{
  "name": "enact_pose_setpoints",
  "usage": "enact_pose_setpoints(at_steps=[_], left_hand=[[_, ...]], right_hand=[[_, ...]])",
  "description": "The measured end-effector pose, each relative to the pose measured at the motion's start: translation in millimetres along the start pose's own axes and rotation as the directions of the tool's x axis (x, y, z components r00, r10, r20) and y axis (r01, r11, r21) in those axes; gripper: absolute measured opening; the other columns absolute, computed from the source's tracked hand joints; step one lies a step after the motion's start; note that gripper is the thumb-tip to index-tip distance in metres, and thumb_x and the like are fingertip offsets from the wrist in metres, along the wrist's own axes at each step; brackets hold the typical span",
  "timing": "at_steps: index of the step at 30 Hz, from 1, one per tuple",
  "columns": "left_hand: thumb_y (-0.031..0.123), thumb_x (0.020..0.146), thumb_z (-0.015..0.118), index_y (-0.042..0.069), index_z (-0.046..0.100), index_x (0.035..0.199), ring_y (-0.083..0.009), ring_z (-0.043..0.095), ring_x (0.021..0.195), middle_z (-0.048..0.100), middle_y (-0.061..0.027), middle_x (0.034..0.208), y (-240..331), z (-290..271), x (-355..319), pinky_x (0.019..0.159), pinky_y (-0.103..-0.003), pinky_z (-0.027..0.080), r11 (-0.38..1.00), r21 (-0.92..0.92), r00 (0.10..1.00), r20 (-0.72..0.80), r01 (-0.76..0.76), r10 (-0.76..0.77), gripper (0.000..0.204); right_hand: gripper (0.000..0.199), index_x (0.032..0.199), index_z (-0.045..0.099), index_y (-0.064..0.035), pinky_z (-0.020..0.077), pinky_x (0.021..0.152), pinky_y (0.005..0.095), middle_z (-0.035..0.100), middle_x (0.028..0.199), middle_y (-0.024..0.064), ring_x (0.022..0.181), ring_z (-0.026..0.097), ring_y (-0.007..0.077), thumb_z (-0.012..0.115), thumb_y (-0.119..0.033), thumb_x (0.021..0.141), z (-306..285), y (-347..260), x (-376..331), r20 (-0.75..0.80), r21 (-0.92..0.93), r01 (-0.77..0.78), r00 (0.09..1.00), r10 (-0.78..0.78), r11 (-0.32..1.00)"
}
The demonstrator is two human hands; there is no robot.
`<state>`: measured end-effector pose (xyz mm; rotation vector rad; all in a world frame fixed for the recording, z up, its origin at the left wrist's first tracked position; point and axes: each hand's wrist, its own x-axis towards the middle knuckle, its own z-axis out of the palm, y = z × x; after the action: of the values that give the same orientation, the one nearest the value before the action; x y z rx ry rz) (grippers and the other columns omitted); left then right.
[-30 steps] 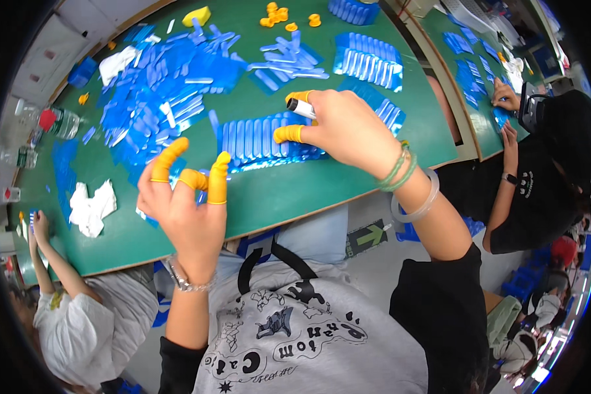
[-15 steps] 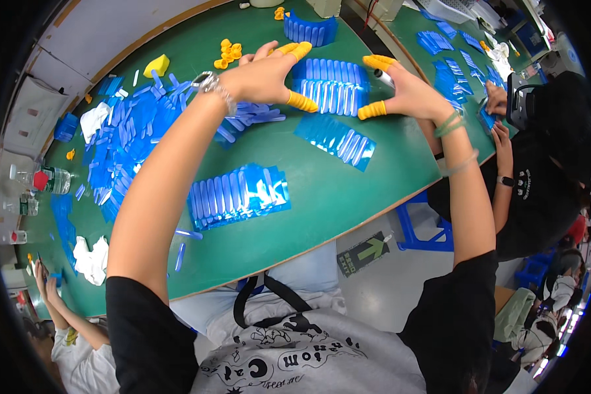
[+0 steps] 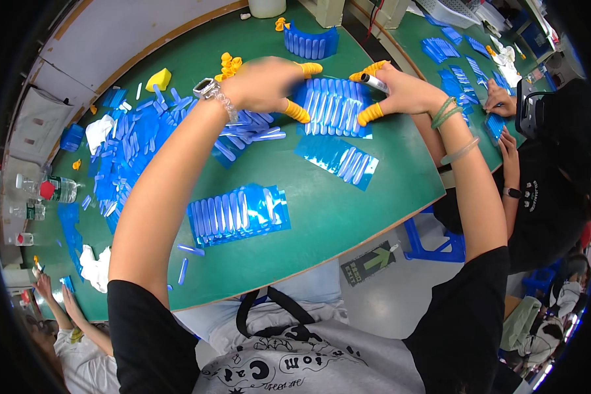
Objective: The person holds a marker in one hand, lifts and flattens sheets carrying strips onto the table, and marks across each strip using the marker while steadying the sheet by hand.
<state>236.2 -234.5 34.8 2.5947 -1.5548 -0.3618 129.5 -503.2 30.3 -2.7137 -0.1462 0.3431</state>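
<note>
In front of me lies a blue film sheet [image 3: 337, 108] bearing a row of long pale-blue strips. My left hand [image 3: 262, 85] is at its left side, thumb and forefinger spread, tips touching the edge. At the right side is my right hand [image 3: 407, 92], thumb and forefinger also spread at the edge. A white marker pen [image 3: 374, 83] with a dark end is tucked in that hand. Yellow finger cots cover the thumb and forefinger of both hands. Just below is another film sheet [image 3: 338, 161] with fewer strips; a third film sheet [image 3: 240, 213] lies nearer me.
A heap of loose blue strips and film [image 3: 134, 148] covers the left of the green table [image 3: 295, 230]. A yellow sponge [image 3: 158, 80], yellow finger cots [image 3: 228, 65] and a curved blue sheet [image 3: 310, 43] lie farther back. Co-workers' hands [image 3: 499, 102] work at the right and far left.
My left forefinger has moved right along the sheet's far edge, and my right forefinger has come slightly inward. Glare on the sheet's strips has shifted. The whole view has tipped a little.
</note>
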Motion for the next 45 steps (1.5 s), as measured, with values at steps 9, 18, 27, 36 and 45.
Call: enact_pose_setpoints(at_steps=[9,18,27,36,45], left_hand=[[0.050,0.073,0.082,0.020,0.033,0.153,-0.0357,0.039,0.139,0.041,-0.0205,0.150,11,-8,-16,0.115,-0.048,0.029,0.938,-0.342,0.999,0.011,0.052,-0.051,0.098],[0.055,0.069,0.083,0.023,0.020,0.158,-0.0345,0.036,0.141,0.048,-0.0190,0.144,21,1,-6,0.116,-0.057,0.016,1.000,-0.003,1.000,-0.008,0.014,-0.014,0.114],[0.053,0.073,0.081,0.024,0.019,0.158,-0.0345,0.039,0.139,0.054,-0.0158,0.138,20,10,-6,0.115,-0.061,0.014,0.999,-0.031,0.994,-0.106,-0.006,0.003,0.109],[0.038,0.078,0.079,0.023,0.020,0.157,-0.0330,0.045,0.134,0.063,-0.0192,0.124,12,17,-3,0.111,-0.065,0.016,0.998,0.012,0.979,-0.198,-0.055,0.056,0.100],[0.030,0.077,0.080,0.021,0.023,0.157,-0.0298,0.051,0.128,0.063,-0.0126,0.119,24,17,-5,0.114,-0.060,0.018,0.999,-0.004,0.980,-0.192,-0.047,0.045,0.099]], right_hand=[[0.122,0.151,0.031,-0.0003,0.0345,0.113,0.0374,0.039,0.149,0.0212,0.137,0.041,0.0320,0.093,-0.048,0.057,6,-23,-16,-0.044,0.078,0.107,0.994,-0.104,0.991],[0.117,0.149,0.034,0.0012,0.0452,0.102,0.0360,0.053,0.138,0.0225,0.123,0.056,0.0322,0.089,-0.048,0.059,9,-19,-4,-0.057,0.016,0.131,0.990,-0.130,0.991],[0.100,0.150,0.038,-0.0084,0.0362,0.111,0.0355,0.055,0.139,0.0133,0.129,0.051,0.0270,0.087,-0.034,0.068,14,-22,-2,-0.055,0.072,0.112,0.993,-0.108,0.991],[0.088,0.142,0.050,-0.0071,0.0514,0.086,0.0347,0.068,0.111,0.0169,0.093,0.067,0.0273,0.085,-0.037,0.067,16,-11,12,-0.184,0.003,0.213,0.960,-0.209,0.977],[0.080,0.141,0.051,-0.0064,0.0508,0.078,0.0359,0.066,0.094,0.0192,0.084,0.064,0.0286,0.081,-0.030,0.071,24,-20,-3,-0.229,-0.014,0.211,0.951,-0.209,0.977]])
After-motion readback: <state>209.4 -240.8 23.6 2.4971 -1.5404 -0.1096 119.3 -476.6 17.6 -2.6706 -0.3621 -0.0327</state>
